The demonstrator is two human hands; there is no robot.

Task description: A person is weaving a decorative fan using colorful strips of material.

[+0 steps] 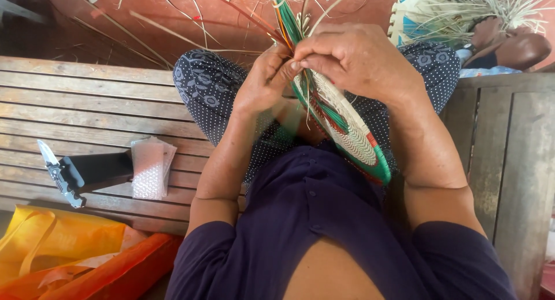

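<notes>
- Between the two hands, held on edge above the lap, is a round woven disc [347,126] of cream straw with green and red bands; it tilts away from the body, probably so its rim faces the fingers.
- Left hand [263,86]: its grip pinches the disc's upper rim, thumb and fingertips pressed together on the weave, seemingly to steady the spot being worked.
- Right hand [361,60]: its grip is clenched over the same rim from the far side, fingers curled around the loose strands [289,17] that fan up and away from the grip.
- These unwoven strands, green, orange and pale, rise straight above both hands, free at their ends, likely kept clear of the finished coil.
- Under the grip lie the person's crossed legs in dark dotted cloth [202,86], and nearer the camera a dark blue shirt.
- Left of the grip, well apart, the slatted wooden desk [87,103] carries a small flat clear packet of bubble wrap [149,167]; touching its left edge is a black stand with a metal clamp [69,176].
- Below that, at the picture's corner, sit a yellow bag [52,242] and an orange-red bag [127,271], both soft and crumpled; I cannot tell of any labels.
- Beyond the right hand, another person's hand [497,37] holds a second woven piece bristling with pale straw.
</notes>
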